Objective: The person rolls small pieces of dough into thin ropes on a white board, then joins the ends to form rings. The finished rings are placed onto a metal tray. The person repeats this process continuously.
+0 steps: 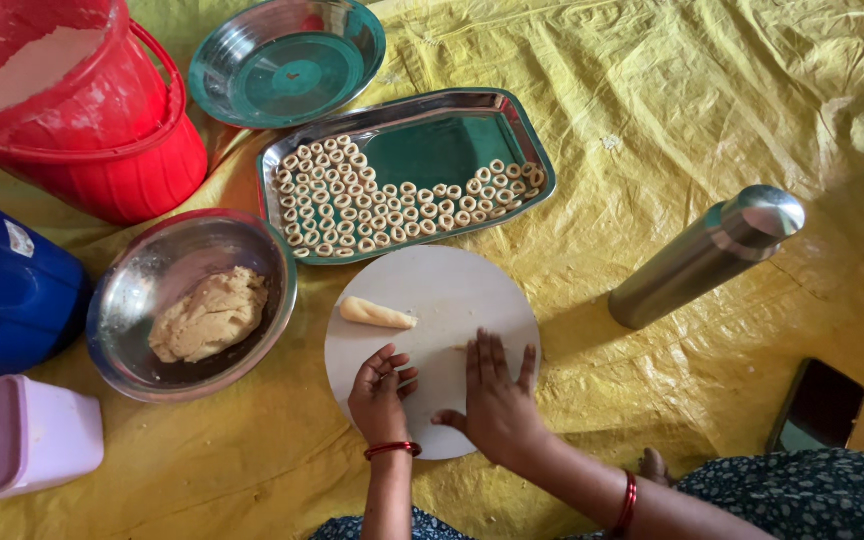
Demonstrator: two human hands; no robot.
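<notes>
A round white board (452, 290) lies on the yellow sheet in front of me. My right hand (497, 395) lies flat on the board, palm down with the fingers spread; a pale tip of dough shows by its index finger. My left hand (382, 392) rests on the board's near left edge, fingers curled in against the thumb; I cannot see anything in them. A short roll of dough (377, 314) lies at the board's left side, apart from both hands. Beyond the board, a steel tray (432, 150) holds several rows of small dough rings (352, 205).
A steel bowl (132, 300) with a lump of dough (210, 315) sits to the left. Around it are a red bucket (102, 130), a blue container (2, 290), a pink box (17, 435) and an empty steel plate (287, 60). A steel flask (702, 258) and a phone (820, 405) lie at right.
</notes>
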